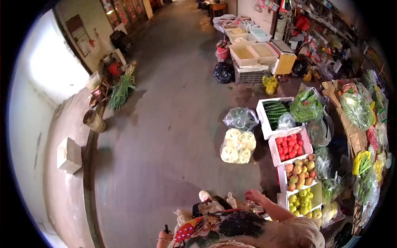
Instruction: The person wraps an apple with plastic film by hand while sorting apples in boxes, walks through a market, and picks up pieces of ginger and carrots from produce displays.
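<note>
My left hand [164, 236] is at the bottom edge, low beside the patterned clothing, with its fingers closed around a small dark object [166, 228]. Out in front of my body on the right is my right hand [253, 196], near the box of green pears [304, 202]; its fingers are too small to read. Boxes of mixed fruit [300, 173], red tomatoes [289, 146] and cucumbers [275, 111] run forward from there. White cauliflowers [238, 146] in clear plastic lie on the floor left of the tomatoes.
Bagged greens [355, 107] fill a cardboard-edged stand at the right. Further ahead are pale tubs [244, 54], a black bag [223, 72] and a yellow bag [270, 84]. At the left are a white foam box [69, 155], a bucket [94, 120] and green onions [121, 91].
</note>
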### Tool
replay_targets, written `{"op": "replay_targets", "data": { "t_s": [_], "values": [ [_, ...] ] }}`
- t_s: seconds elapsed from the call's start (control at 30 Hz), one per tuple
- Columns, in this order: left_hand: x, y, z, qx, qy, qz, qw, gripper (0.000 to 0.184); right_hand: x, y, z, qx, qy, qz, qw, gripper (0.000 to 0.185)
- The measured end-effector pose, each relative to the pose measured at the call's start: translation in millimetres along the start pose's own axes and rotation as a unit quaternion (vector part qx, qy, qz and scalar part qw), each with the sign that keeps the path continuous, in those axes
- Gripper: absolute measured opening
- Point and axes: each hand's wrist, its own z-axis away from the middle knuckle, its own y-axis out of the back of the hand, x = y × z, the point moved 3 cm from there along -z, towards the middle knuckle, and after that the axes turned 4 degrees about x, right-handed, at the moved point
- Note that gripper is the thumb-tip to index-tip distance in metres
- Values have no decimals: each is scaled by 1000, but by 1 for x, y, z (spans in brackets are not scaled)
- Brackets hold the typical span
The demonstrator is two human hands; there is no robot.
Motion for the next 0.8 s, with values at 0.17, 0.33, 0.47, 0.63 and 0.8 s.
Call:
{"op": "replay_targets", "data": {
  "t_s": [0.17,0.33,0.47,0.63,0.8],
  "values": [
    [84,109,-137,33,-60,-57,996,32,121,14,-36,121,-90,-430,890,17],
    [277,188,-190,113,-125,-152,974,33,94,62,-28,205,-212,-393,871,16],
    [379,200,-210,100,-194,-184,958,42,49,112,-75,258,-224,-401,850,15],
    [419,198,-243,43,-169,-183,967,42,-9,175,-188,152,-40,-238,958,21],
    [411,206,-327,-21,-134,-230,964,48,-213,207,-258,193,-42,-225,954,27]
  ]
}}
